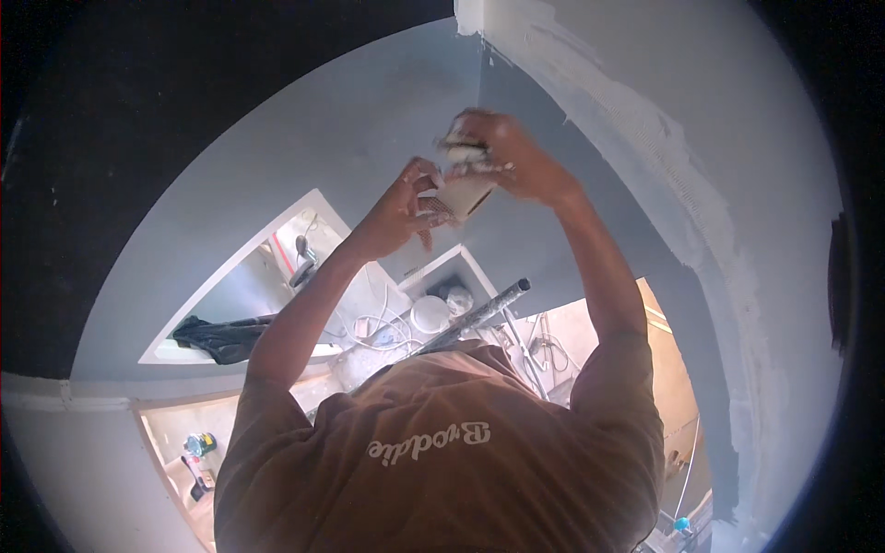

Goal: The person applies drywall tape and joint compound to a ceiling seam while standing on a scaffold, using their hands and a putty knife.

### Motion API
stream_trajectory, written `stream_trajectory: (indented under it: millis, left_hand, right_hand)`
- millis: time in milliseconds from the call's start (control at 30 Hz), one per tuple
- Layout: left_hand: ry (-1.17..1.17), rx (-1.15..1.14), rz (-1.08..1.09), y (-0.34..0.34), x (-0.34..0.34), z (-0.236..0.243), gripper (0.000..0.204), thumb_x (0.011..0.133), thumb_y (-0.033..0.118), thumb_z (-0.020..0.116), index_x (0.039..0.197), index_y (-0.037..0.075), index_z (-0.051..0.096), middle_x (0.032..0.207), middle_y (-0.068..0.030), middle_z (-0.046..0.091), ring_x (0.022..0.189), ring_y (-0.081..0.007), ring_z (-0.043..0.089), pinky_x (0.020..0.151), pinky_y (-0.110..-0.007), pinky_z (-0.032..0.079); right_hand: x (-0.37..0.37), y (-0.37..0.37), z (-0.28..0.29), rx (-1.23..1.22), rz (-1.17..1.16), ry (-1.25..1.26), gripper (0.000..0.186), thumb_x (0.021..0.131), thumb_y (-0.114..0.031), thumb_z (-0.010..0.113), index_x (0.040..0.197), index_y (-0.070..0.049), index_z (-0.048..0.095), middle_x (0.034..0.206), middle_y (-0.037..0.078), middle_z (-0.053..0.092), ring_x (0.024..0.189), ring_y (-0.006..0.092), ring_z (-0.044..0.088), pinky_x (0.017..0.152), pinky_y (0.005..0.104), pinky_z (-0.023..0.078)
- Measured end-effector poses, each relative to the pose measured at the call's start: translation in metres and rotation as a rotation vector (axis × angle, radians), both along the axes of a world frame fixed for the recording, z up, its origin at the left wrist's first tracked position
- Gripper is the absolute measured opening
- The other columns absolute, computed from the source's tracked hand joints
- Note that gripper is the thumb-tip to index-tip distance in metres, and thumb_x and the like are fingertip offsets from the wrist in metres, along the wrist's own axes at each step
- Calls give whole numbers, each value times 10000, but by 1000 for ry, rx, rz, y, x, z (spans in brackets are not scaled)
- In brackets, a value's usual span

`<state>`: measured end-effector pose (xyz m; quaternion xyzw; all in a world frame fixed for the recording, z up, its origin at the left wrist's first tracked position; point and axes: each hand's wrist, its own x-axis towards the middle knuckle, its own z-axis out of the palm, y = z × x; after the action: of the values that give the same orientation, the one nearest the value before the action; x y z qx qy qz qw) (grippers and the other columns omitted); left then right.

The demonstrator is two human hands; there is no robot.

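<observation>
A grey wall [304,157] meets a corner where a band of fresh white plaster [682,212] runs down the adjoining surface. Below, a dark cloth [221,336] lies on a window ledge. A metal pole [475,318] slants past a white bucket [430,314] and tangled white cables [387,327]. A yellow tool [199,444] sits lower left.
</observation>
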<state>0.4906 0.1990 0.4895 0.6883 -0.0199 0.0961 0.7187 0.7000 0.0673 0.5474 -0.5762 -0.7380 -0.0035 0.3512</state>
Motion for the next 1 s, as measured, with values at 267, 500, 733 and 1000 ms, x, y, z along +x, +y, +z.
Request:
stream_trajectory:
  millis: [267,500,733,1000]
  left_hand:
    - [-25,-180,200,8,-26,-21,331,909,-112,651,1225,-16,646,1342,-95,502,1145,-308,683,913,-366,672]
    - [-2,-31,185,14,-31,-37,410,889,-142,641,1272,3,658,1379,-90,499,1165,-280,679,983,-356,638]
    - [39,-62,223,18,-31,-66,410,893,-145,628,1277,-4,658,1396,-96,495,1131,-256,691,951,-341,645]
    - [46,-74,198,9,-30,-66,434,876,-136,636,1297,-28,620,1425,-114,473,1127,-320,702,901,-382,670]
  right_hand:
    - [-13,-98,-146,-114,-25,1618,482,962,-154,722,1354,44,525,1138,122,640,970,205,657,819,320,571]
    - [-76,-165,-250,-253,-55,2176,265,997,-93,678,1216,-8,554,1029,105,685,905,195,713,761,330,635]
    - [-95,-161,-153,-261,124,1820,687,961,76,582,1576,5,285,1306,181,603,1159,284,644,1001,462,558]
    - [-117,-150,-128,-369,-325,932,306,1049,-56,531,1337,43,511,1110,203,672,844,245,680,720,365,529]
